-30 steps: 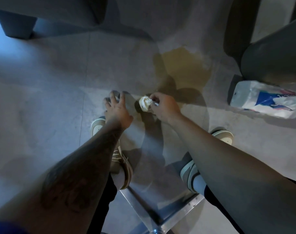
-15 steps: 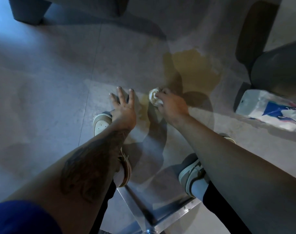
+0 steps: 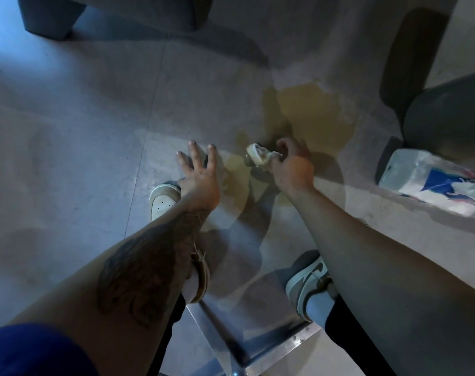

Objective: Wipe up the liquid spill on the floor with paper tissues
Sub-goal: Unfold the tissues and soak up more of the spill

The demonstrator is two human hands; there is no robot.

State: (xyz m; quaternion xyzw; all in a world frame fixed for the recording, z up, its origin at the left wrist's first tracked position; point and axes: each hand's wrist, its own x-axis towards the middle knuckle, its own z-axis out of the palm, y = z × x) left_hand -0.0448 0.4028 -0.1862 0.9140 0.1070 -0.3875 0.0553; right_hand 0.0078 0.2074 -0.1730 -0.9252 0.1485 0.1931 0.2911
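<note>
A yellowish liquid spill [image 3: 315, 115] spreads over the grey tiled floor ahead of me, with a thinner wet patch [image 3: 236, 169] trailing toward my feet. My right hand [image 3: 290, 166] grips a crumpled, damp wad of paper tissue [image 3: 258, 156] at the near edge of the spill, low over the floor. My left hand [image 3: 198, 172] is stretched out left of the wad, fingers spread and straight, holding nothing. A pack of paper tissues [image 3: 434, 183], white with blue print, lies on the floor at the right.
My two sneakers [image 3: 163, 202] [image 3: 306, 283] stand on the floor below my arms. A metal frame corner [image 3: 247, 354] sits between my legs. Dark furniture bases stand at the top left [image 3: 52, 17] and at the right [image 3: 447, 115].
My right hand has carried the tissue wad forward to the near edge of the spill. My left hand's fingers went from curled on the floor to spread straight.
</note>
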